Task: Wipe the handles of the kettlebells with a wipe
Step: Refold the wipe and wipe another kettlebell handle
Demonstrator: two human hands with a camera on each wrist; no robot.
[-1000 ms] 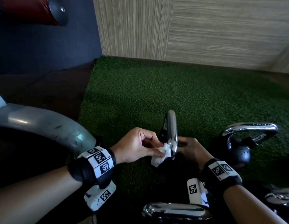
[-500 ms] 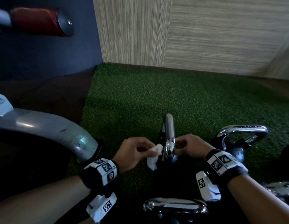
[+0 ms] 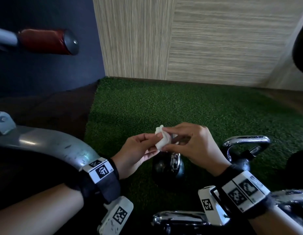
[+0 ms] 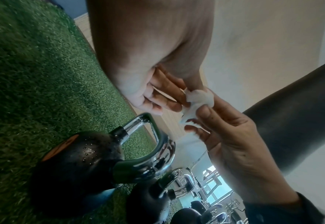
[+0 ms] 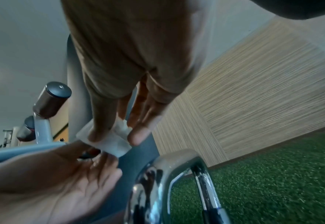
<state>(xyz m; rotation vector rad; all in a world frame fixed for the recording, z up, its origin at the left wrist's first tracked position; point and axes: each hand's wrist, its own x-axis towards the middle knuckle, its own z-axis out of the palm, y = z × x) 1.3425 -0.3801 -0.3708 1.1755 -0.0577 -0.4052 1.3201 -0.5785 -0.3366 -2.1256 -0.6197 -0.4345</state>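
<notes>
Wipe [image 3: 161,139]: pinched between both hands, above the middle kettlebell [image 3: 167,167].
Left hand [image 3: 138,152]: fingers clamped on the wipe.
Right hand [image 3: 194,145]: fingers clamped on the wipe.
Second kettlebell [image 3: 244,150]: at 3 o'clock on turf [image 3: 164,107].

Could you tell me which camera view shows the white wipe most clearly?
The right wrist view: the wipe fills it close up, pinched by both hands. The head view shows it small; the left wrist view shows it crumpled between fingertips.
</notes>
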